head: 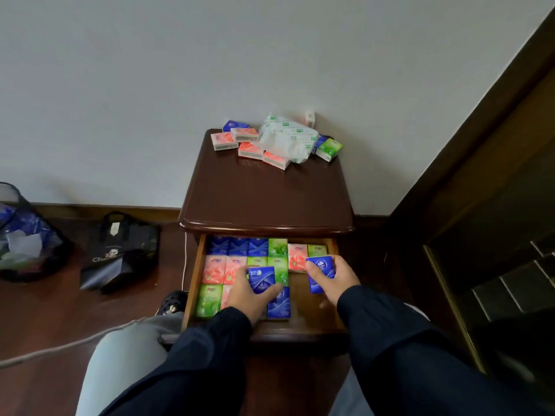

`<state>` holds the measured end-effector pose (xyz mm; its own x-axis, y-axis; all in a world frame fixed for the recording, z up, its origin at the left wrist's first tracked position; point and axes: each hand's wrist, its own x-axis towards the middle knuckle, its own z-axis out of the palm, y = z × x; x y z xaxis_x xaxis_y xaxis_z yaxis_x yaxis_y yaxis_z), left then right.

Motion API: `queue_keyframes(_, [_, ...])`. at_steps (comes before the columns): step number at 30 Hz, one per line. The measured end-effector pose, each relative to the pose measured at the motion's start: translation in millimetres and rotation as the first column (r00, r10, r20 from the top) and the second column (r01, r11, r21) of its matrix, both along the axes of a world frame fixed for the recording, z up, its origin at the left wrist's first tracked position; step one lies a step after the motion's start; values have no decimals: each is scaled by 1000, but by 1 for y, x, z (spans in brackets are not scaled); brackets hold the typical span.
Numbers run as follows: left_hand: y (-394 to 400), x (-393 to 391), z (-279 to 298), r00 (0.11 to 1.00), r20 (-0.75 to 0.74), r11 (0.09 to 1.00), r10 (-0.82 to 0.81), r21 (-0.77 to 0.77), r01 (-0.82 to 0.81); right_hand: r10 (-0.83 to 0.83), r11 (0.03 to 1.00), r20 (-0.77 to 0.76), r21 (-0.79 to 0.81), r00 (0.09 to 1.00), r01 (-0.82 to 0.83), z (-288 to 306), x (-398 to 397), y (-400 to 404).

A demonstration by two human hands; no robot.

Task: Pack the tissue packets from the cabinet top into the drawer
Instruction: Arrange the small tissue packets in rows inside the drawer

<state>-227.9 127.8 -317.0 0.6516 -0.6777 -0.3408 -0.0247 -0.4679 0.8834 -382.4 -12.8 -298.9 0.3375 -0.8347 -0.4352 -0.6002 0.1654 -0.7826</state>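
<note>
1. A blue packet is gripped by the left hand, another blue packet by the right hand, both over the drawer, apparently to fill its rows
2. More tissue packets are left at the far edge of the cabinet top

This looks like a room in a home, most likely a bedroom. A small dark wooden nightstand with a glossy top stands against a plain pale wall, its drawer pulled open. The floor is dark reddish wood with a matching skirting board along the wall. On the floor to the left sit a black shopping bag and a mesh waste bin lined with plastic and holding scraps. Dark wooden furniture, perhaps a wardrobe or door frame, rises on the right. A pale cable trails across the floor.
</note>
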Motion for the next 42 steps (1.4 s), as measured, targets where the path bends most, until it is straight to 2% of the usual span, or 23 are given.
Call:
queue_keyframes(2, [8,-6,-2,1000,-17,999,-7,32,8,-4,997,-28,72,1000,6,-12,-8,4])
queue_keyframes(6, [10,-11,0,999,-33,996,-41,74,43,-16,993,-78,118,997,25,-26,-6,8])
queue_keyframes(11, [0,-11,-8,996,-88,998,-27,50,31,-9,986,-133,164,991,31,-35,9,6])
queue_keyframes(14, [-6,-9,-14,992,-123,999,1,49,5,32,999,-257,23,966,-27,-35,13,6])
queue_keyframes(17, [-10,-8,-20,992,-121,998,23,58,-16,105,971,-437,-148,893,-187,-34,16,6])
queue_keyframes(22, [-10,-8,-27,998,-66,996,4,87,2,162,918,-567,-213,808,-334,-44,23,3])
queue_keyframes(25, [-8,-7,-30,999,-43,995,-9,102,13,150,919,-568,-221,809,-326,-56,23,5])
queue_keyframes(29, [-8,-5,-31,997,-71,995,-3,101,11,36,981,-457,-152,889,-118,-68,23,5])
queue_keyframes(33, [-7,-4,-32,998,-60,996,-11,90,16,-44,998,-389,-64,920,20,-74,26,4])
queue_keyframes(38, [-6,-2,-28,994,-108,998,6,65,1,20,967,-544,-203,839,-155,-69,30,4])
queue_keyframes(40, [-4,-3,-24,991,-134,999,7,33,-3,50,957,-585,-204,809,-207,-69,31,3])
queue_keyframes(42, [-2,-3,-20,996,-84,1000,-8,2,9,70,960,-591,-179,804,-215,-69,31,3])
